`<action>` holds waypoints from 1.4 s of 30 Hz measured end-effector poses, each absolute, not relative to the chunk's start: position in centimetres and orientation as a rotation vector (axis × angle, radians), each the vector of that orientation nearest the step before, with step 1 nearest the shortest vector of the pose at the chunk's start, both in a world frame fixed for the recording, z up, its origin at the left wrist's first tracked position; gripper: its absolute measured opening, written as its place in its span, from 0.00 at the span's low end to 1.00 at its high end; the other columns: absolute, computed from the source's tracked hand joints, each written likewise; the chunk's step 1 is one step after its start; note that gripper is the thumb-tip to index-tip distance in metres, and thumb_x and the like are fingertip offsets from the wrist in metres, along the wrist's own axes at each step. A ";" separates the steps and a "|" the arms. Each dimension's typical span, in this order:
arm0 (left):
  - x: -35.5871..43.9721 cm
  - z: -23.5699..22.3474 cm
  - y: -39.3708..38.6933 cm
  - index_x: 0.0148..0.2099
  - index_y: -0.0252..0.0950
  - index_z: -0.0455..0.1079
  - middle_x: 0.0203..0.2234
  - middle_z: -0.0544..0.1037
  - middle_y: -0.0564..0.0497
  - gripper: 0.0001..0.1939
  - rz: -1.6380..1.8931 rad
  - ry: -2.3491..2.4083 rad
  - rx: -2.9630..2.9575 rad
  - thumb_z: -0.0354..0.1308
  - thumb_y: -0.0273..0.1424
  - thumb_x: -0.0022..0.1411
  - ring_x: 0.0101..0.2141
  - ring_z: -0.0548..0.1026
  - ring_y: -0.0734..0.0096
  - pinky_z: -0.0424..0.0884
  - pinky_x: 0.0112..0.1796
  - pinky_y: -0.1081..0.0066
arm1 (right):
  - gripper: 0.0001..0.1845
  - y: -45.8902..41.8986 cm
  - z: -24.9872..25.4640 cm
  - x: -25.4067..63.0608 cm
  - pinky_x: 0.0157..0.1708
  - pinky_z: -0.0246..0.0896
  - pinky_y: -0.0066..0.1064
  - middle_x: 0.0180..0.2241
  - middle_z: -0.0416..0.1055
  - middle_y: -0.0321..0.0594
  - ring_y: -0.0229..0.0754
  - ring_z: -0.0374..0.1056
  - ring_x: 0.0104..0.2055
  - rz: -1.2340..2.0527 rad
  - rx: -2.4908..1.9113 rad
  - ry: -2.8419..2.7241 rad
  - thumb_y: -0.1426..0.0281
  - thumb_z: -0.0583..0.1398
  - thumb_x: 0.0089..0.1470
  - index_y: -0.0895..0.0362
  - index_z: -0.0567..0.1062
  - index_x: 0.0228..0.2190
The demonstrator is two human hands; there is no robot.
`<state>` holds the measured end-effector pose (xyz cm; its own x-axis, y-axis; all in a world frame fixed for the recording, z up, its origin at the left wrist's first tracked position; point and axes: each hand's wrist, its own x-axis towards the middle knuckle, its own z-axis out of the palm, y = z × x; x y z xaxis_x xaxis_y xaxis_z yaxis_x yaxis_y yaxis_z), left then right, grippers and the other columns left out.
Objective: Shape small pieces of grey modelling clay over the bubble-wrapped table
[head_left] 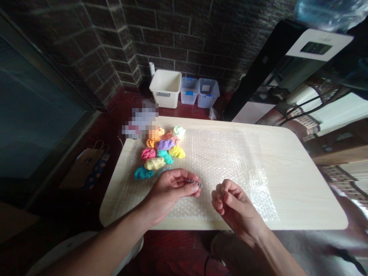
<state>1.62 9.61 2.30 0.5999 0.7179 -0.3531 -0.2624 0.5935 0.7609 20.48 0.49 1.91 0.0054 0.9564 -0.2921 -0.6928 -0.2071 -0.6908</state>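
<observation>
Above the sheet of bubble wrap (218, 153), my left hand (174, 188) is closed in a pinch, with a small dark grey piece (194, 183) between thumb and fingers; its kind is too small to tell. To the right, my right hand (234, 199) has its thumb pressed to curled fingers, and a tiny dark speck shows at the fingertips. The hands are apart. Beyond my left hand lie several colourful soft lumps that look like modelling clay, among them a purple lump (165, 144), a yellow lump (176, 151), a cream lump (154, 164) and a teal lump (143, 173).
The bubble wrap covers much of a pale wooden table (301, 184) with rounded corners. On the floor behind stand a cream bin (165, 96) and two clear plastic boxes (207, 94). A paper bag (86, 165) lies at left; a tall black-and-white appliance (258, 96) stands at right.
</observation>
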 end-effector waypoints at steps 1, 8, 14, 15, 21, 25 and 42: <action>1.7 2.4 9.5 0.38 0.31 0.79 0.30 0.82 0.48 0.11 0.622 0.720 0.728 0.76 0.28 0.53 0.31 0.81 0.71 0.77 0.38 0.71 | 0.12 0.6 2.0 20.4 0.24 0.61 0.22 0.22 0.75 0.34 0.34 0.67 0.24 1.549 -0.909 -0.432 0.66 0.77 0.48 0.55 0.81 0.27; 1.9 2.7 9.0 0.36 0.31 0.78 0.29 0.83 0.48 0.11 0.629 0.707 0.763 0.76 0.28 0.52 0.31 0.81 0.70 0.78 0.37 0.70 | 0.08 0.6 1.7 19.7 0.33 0.73 0.30 0.30 0.84 0.41 0.40 0.76 0.30 1.359 -1.139 -0.612 0.69 0.77 0.48 0.54 0.86 0.32; 2.0 2.3 8.7 0.36 0.32 0.78 0.32 0.84 0.49 0.09 0.637 0.682 0.787 0.75 0.25 0.54 0.32 0.83 0.71 0.78 0.37 0.73 | 0.05 0.4 2.2 19.3 0.32 0.76 0.32 0.28 0.84 0.41 0.42 0.79 0.29 1.246 -1.214 -0.752 0.69 0.76 0.49 0.53 0.87 0.31; 1.9 2.2 8.7 0.36 0.32 0.78 0.32 0.84 0.49 0.09 0.640 0.674 0.793 0.74 0.25 0.54 0.32 0.83 0.71 0.78 0.37 0.74 | 0.05 0.4 2.4 19.2 0.32 0.76 0.32 0.28 0.84 0.41 0.42 0.79 0.29 1.241 -1.209 -0.765 0.69 0.76 0.50 0.53 0.87 0.31; 1.8 2.4 8.7 0.36 0.32 0.78 0.32 0.84 0.49 0.08 0.629 0.667 0.810 0.74 0.25 0.55 0.32 0.83 0.71 0.78 0.37 0.74 | 0.05 0.4 2.6 19.1 0.31 0.74 0.27 0.28 0.84 0.40 0.39 0.77 0.29 1.196 -1.194 -0.807 0.72 0.76 0.50 0.52 0.87 0.31; 1.8 2.4 8.7 0.36 0.32 0.78 0.31 0.84 0.49 0.09 0.626 0.675 0.829 0.74 0.26 0.54 0.32 0.83 0.71 0.78 0.37 0.75 | 0.06 0.3 2.3 19.1 0.32 0.75 0.25 0.29 0.84 0.39 0.37 0.78 0.30 1.206 -1.188 -0.815 0.74 0.75 0.50 0.51 0.88 0.31; 2.0 2.0 8.4 0.38 0.31 0.77 0.30 0.83 0.50 0.11 0.597 0.653 0.862 0.74 0.29 0.56 0.32 0.82 0.72 0.77 0.37 0.75 | 0.07 0.3 2.0 19.1 0.34 0.74 0.21 0.29 0.83 0.37 0.36 0.79 0.31 1.163 -1.143 -0.883 0.74 0.75 0.50 0.51 0.87 0.32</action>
<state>2.00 8.39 1.97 0.6560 0.7037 -0.2728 -0.2087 0.5165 0.8304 19.07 0.34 1.97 0.2065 0.9777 -0.0378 -0.2266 0.0102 -0.9739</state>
